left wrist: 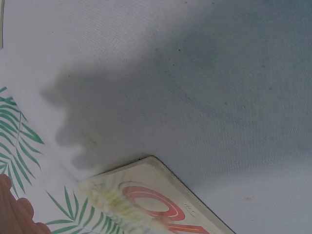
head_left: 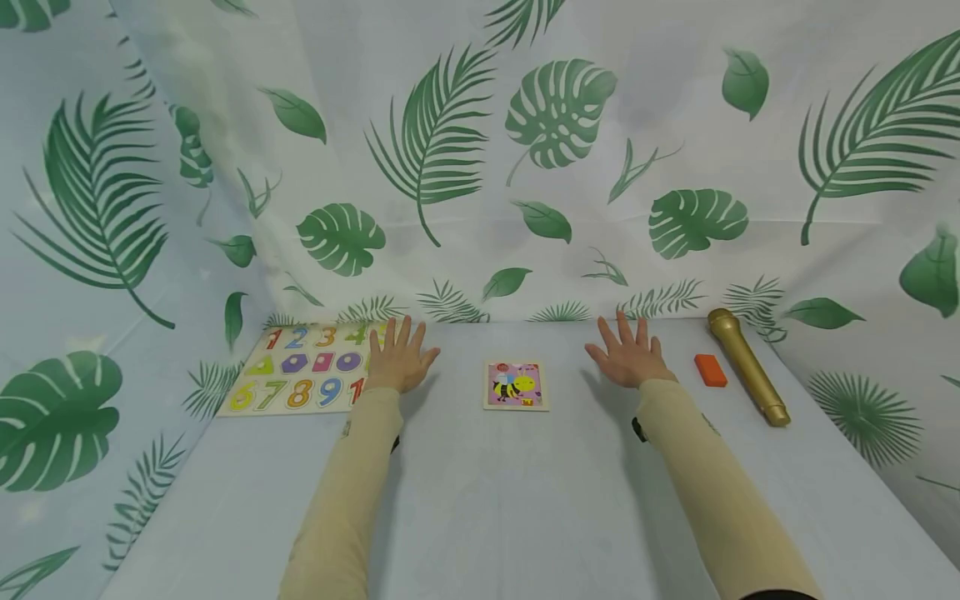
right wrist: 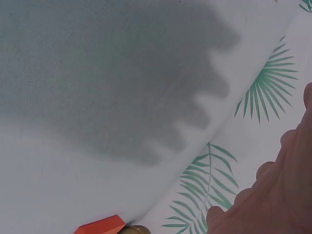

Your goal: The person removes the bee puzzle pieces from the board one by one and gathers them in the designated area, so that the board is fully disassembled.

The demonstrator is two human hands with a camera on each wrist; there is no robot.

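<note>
A white cloth [head_left: 465,267] printed with green leaves [head_left: 746,82] closes off nine, twelve and three o'clock around a pale table [head_left: 498,500], which stretches toward six. The light is soft, the shadows [right wrist: 146,73] blurred.

head: soft even lt | wrists: dimmer, blurry-edged shadows [right wrist: 146,83] on tbl [right wrist: 44,190] | L wrist: board [left wrist: 161,200] partly smeared
</note>
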